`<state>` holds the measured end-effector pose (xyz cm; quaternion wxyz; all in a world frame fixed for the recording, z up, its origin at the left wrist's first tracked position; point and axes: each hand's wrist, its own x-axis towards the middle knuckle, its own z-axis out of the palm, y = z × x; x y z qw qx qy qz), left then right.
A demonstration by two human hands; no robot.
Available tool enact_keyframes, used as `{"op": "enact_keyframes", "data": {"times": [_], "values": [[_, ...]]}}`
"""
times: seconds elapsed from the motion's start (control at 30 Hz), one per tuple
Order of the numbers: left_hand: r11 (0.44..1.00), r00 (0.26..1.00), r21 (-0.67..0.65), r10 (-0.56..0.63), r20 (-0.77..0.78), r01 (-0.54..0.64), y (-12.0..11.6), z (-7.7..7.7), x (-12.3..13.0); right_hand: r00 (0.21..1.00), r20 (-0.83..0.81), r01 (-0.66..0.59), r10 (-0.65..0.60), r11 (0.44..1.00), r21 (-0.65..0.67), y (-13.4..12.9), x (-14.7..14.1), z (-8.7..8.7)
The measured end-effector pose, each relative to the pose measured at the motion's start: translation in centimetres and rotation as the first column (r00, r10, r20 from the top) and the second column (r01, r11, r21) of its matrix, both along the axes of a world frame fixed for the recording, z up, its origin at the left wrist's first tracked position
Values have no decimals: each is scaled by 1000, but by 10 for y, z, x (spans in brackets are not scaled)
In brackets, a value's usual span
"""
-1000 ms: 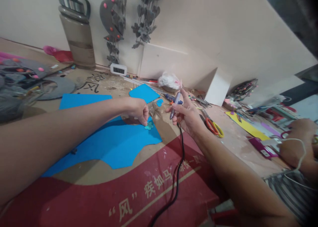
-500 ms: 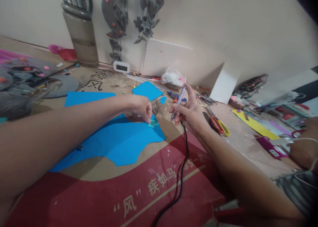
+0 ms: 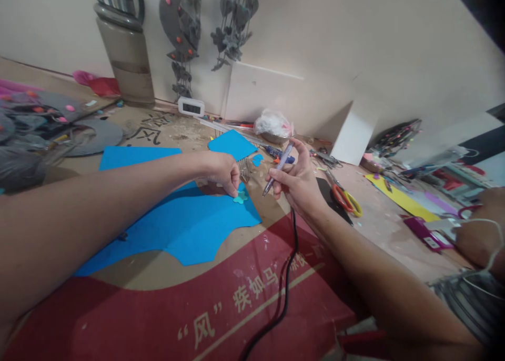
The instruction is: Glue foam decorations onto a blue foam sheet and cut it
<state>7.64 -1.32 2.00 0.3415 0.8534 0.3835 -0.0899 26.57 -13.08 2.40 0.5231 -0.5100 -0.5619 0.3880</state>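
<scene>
A blue craft sheet (image 3: 193,227) with a scalloped front edge lies under my left hand (image 3: 226,174). Its fingers are closed, and the fingertips hold a small green flower-shaped cutout (image 3: 240,197) against the sheet near its right corner. In my right hand (image 3: 302,184) is a slim clear pen (image 3: 279,167), tilted with its tip down to the left. That tip is in the air, a short way right of the flower. My left forearm covers part of the sheet.
Scissors (image 3: 347,200) with orange and yellow handles lie right of my right hand, by a dark flat object (image 3: 329,198). A black cable (image 3: 290,271) crosses the red printed board (image 3: 158,319). Behind are a large bottle (image 3: 132,61) and small clock (image 3: 191,107). Another person's arm (image 3: 483,229) is at right.
My right hand has moved slightly left, bringing the pen tip down and closer to the green flower cutout. My left hand stays in place on the cutout.
</scene>
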Motion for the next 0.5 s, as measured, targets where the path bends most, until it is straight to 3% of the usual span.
{"op": "enact_keyframes", "data": {"times": [0.17,0.33,0.5], "values": [[1000,1000,-2,-1,-5,1,2,-2,-1,996,-49,-69,71,997,37,0,-1,-1],[1000,1000,17,-19,9,19,3,-3,0,994,23,-105,103,989,100,-1,0,1],[1000,1000,3,-8,20,8,3,-4,1,992,80,-100,95,993,59,-3,-2,5]]}}
